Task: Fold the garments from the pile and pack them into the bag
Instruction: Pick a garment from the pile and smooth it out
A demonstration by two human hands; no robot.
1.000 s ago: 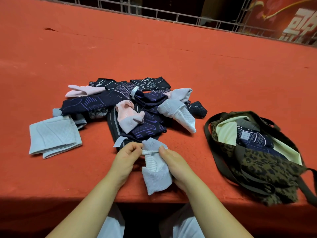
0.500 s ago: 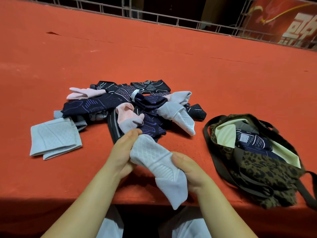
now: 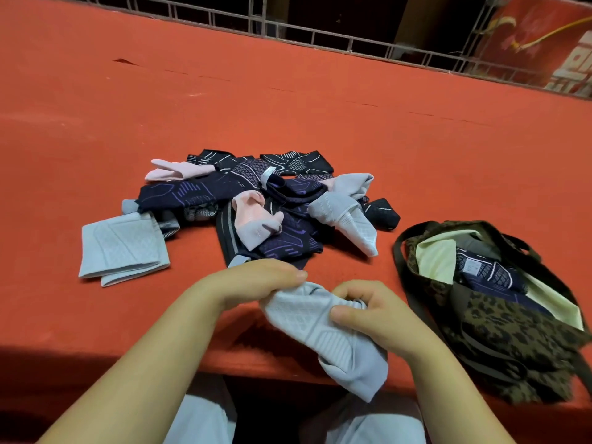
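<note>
A light grey sock (image 3: 323, 331) hangs over the table's front edge, held by both hands. My left hand (image 3: 256, 280) pinches its upper left end. My right hand (image 3: 374, 312) grips its bunched right end with curled fingers. Behind them lies the pile (image 3: 256, 203) of dark navy patterned, pink and grey socks. The leopard-print bag (image 3: 499, 322) stands open at the right with a navy patterned item and pale yellow lining showing inside.
A folded light grey piece (image 3: 121, 248) lies left of the pile. The red table (image 3: 320, 107) stretches far back to a metal railing (image 3: 320, 33). My legs in pale trousers (image 3: 205, 418) show below the table's edge.
The sock has been turned from hanging downward to lying slantwise across both hands. My right hand has moved up to its right end and bunched it; my left hand stays on the upper left end.
</note>
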